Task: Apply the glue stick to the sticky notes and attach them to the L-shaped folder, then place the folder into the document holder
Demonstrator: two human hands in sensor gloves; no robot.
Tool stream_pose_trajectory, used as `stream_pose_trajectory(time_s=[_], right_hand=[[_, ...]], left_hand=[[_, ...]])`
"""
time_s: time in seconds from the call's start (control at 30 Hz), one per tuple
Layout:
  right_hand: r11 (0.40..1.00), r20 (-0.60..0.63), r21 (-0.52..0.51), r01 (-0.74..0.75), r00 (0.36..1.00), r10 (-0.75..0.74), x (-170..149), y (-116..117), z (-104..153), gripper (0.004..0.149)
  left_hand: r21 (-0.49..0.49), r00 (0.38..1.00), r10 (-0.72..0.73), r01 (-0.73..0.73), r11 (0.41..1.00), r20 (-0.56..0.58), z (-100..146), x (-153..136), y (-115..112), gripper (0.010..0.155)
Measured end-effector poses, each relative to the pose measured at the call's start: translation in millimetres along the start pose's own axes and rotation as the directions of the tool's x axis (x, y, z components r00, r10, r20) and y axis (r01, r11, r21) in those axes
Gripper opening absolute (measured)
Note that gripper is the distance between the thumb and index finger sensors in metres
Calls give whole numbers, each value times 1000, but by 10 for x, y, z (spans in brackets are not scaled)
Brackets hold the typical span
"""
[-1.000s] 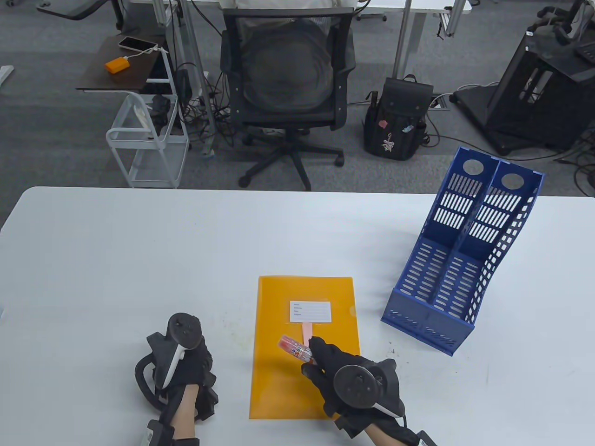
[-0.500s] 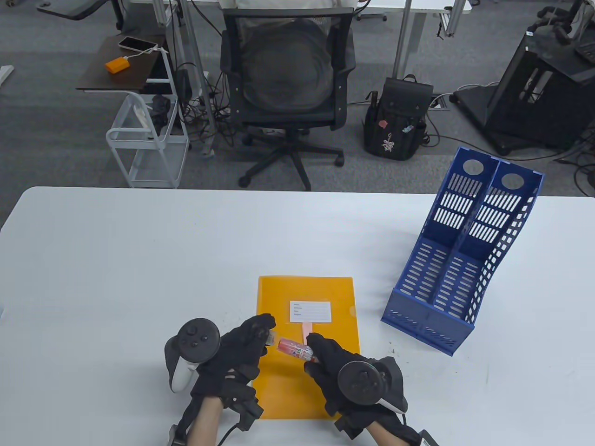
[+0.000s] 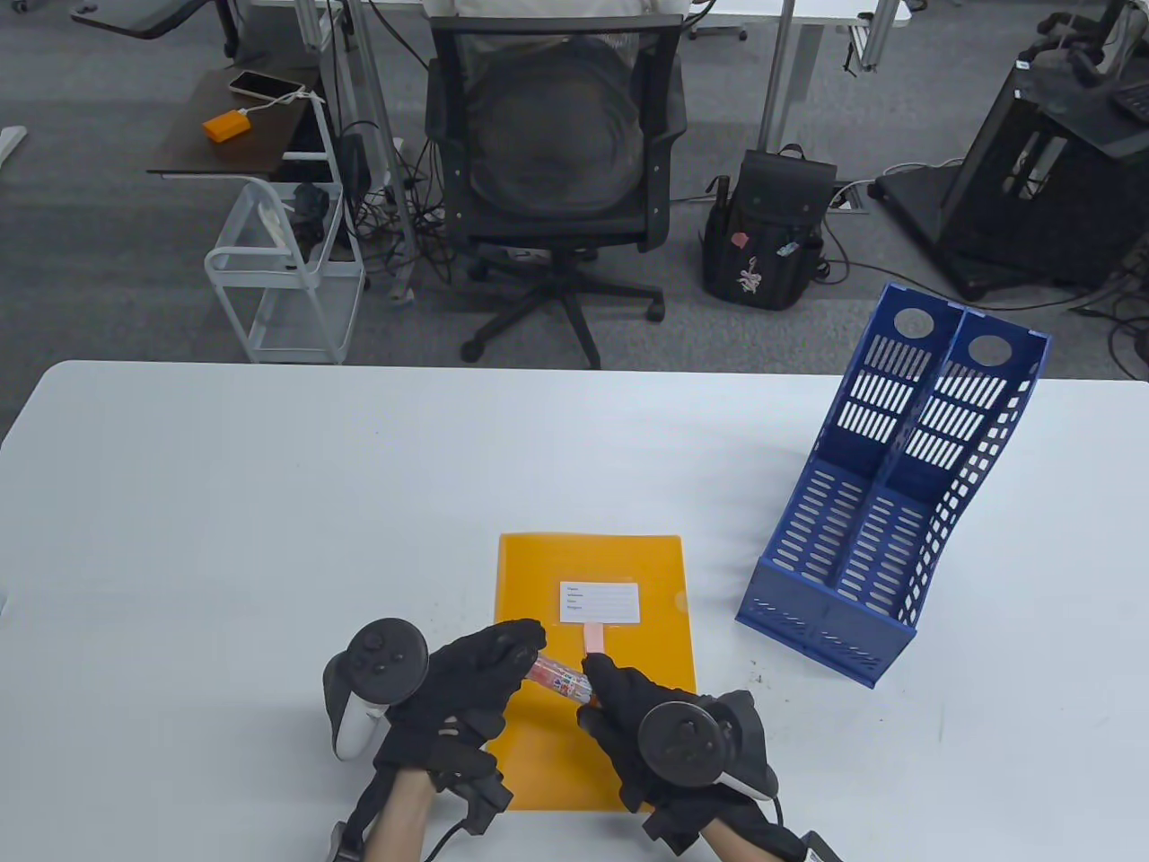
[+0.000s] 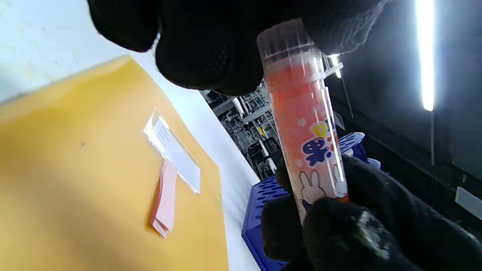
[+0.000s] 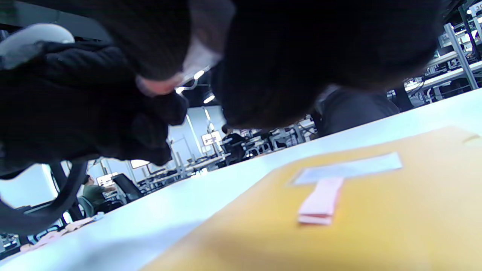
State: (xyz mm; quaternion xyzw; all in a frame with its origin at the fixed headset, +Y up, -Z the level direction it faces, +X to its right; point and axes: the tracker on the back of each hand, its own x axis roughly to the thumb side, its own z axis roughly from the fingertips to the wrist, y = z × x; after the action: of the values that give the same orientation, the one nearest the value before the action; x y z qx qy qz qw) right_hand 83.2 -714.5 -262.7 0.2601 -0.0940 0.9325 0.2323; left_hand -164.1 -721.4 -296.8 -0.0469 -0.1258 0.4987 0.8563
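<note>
table (image 3: 269, 503): nothing on it has shifted in the last second, only your hands, so you're at the uncapping stage, no glue down yet.

document holder (image 3: 889, 503): blue, sits by the table's right edge, well apart from the action and waiting for the last step.

folder (image 3: 628, 557): orange L-shaped one, flat near the front edge, same spot as a second ago. White label is up near its far edge.

left hand (image 3: 476, 682): the big change. It was resting on the table left of the folder, now it's over the folder's left edge with fingertips closed round the clear cap end of the glue stick.

right hand (image 3: 628, 709): barely moved, and it's still wrapped round the other end of the stick's body.

glue stick (image 4: 305, 128): held off the folder between both hands, cap still on by the look of it.

sticky notes (image 4: 164, 197): little pink stack on the folder, tucked just under the label, untouched. Looks like you're about to pull or twist that cap.
</note>
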Motion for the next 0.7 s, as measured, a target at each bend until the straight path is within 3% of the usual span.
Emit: stream_pose_trajectory(time_s=[0.33, 0.5, 0.63, 0.7], right_hand=[[997, -17, 4, 78, 997, -78, -42, 29, -1, 63], [991, -7, -26, 128, 992, -128, 18, 57, -6, 65], [999, 4, 16, 44, 999, -44, 20, 119, 1, 68], [999, 9, 27, -26, 1000, 26, 21, 130, 0, 70]], left_hand=[[-12, 999, 33, -33, 999, -16, -11, -3, -69, 49], [-60, 998, 58, -56, 997, 35, -21, 56, -156, 63], [-62, 999, 28, -26, 998, 32, -25, 72, -142, 61], [-6, 1000, 4, -4, 1000, 17, -10, 51, -68, 60]])
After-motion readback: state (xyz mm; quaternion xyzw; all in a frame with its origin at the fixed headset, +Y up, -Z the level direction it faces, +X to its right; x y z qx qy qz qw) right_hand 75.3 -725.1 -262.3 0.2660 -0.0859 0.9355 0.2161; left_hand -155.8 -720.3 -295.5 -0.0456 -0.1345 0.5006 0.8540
